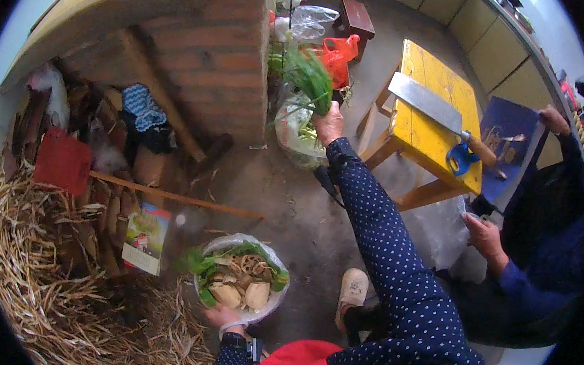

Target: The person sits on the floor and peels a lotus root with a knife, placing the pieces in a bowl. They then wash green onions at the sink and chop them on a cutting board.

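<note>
My left hand grips the near left rim of a plastic-lined basin, which holds lotus root pieces, pale peeled vegetables and green leaves. My right arm reaches far forward, and my right hand is closed around a bunch of long thin green leaves, slightly blurred. Just below and left of that hand, a clear plastic bag with pale green vegetables stands on the floor. To the right, a cleaver and a blue-handled tool lie on a yellow wooden stool.
A co-worker's hands at the right hold a blue board with scraps and a clear bag. Dry straw, a red fly swatter and a booklet lie left. Beyond are a red bag and a small red-brown stool.
</note>
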{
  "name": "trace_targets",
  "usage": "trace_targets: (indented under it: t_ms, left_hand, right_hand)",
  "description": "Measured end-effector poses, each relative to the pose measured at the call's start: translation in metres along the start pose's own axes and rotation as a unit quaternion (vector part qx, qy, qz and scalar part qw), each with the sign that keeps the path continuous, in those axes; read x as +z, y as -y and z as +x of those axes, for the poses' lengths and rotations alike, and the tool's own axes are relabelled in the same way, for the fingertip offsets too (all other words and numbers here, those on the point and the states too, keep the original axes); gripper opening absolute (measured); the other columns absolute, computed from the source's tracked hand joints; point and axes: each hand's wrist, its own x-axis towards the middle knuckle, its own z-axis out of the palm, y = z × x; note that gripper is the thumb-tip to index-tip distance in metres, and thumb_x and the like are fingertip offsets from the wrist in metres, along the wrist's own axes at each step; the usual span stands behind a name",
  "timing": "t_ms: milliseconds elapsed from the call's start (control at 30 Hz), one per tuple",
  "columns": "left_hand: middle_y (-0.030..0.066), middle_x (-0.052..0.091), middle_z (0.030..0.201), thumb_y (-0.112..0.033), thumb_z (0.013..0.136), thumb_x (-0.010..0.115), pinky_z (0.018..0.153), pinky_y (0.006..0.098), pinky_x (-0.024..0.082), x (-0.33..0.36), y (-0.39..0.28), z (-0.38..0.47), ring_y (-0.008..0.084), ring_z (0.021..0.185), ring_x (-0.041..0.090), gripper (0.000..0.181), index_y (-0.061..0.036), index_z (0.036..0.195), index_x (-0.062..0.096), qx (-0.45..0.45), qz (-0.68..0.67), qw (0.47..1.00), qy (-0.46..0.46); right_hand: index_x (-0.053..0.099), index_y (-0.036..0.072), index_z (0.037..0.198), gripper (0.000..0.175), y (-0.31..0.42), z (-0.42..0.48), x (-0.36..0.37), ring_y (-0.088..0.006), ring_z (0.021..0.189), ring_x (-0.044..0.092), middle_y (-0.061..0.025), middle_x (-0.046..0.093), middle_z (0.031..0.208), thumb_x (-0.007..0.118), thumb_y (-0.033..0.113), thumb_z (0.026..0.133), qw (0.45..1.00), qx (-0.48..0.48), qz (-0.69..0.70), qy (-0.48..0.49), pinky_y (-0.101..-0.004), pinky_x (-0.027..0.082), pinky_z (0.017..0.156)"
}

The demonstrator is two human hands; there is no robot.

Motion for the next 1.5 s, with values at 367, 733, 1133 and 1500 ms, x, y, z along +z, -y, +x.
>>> trace_targets:
  t_ms: [367,733,1133,1500]
  left_hand:
    - [0.0234,0.061,0.119,-0.009,0.092,0.053,0.095,0.0403,0.045,0.015,-0.004,0.000,0.0340,0.110,0.059,0.032,0.0034,0.122,0.052,-0.003,-0.039,0.999,-0.021]
    - [0.0223,0.055,0.125,-0.026,0.094,0.060,0.094,0.0390,0.046,-0.062,-0.129,-0.022,0.0324,0.111,0.055,0.048,0.0039,0.130,0.047,0.135,-0.098,0.986,0.014]
    - [0.0040,0.063,0.090,-0.019,0.095,0.062,0.058,0.0250,0.048,-0.109,-0.288,-0.151,0.0126,0.074,0.061,0.019,-0.0037,0.104,0.059,-0.019,-0.358,0.750,0.555]
    - [0.0084,0.064,0.094,-0.021,0.094,0.061,0.063,0.0296,0.052,-0.046,-0.347,-0.080,0.0199,0.083,0.064,0.019,-0.0031,0.103,0.060,0.046,-0.172,0.706,0.686]
  right_hand:
    - [0.059,0.003,0.097,0.020,0.110,-0.045,-0.108,-0.0267,0.073,0.063,-0.0109,0.061,0.084,0.064,0.021,0.088,0.657,0.312,0.631,0.271,-0.0483,0.056,0.069]
    - [0.059,0.007,0.092,0.017,0.182,-0.221,-0.214,-0.0254,0.062,0.064,-0.0104,0.062,0.074,0.069,0.019,0.086,0.570,0.454,0.575,0.372,-0.0419,0.056,0.057]
    - [0.060,0.011,0.110,0.026,0.175,-0.287,-0.298,-0.0127,0.058,0.059,-0.0034,0.064,0.083,0.068,0.024,0.089,0.472,0.360,0.590,0.548,-0.0268,0.050,0.048]
    - [0.065,0.001,0.082,0.009,0.152,-0.268,-0.301,-0.0142,0.055,0.059,-0.0056,0.064,0.071,0.068,0.008,0.078,0.560,0.454,0.535,0.441,-0.0291,0.050,0.049]
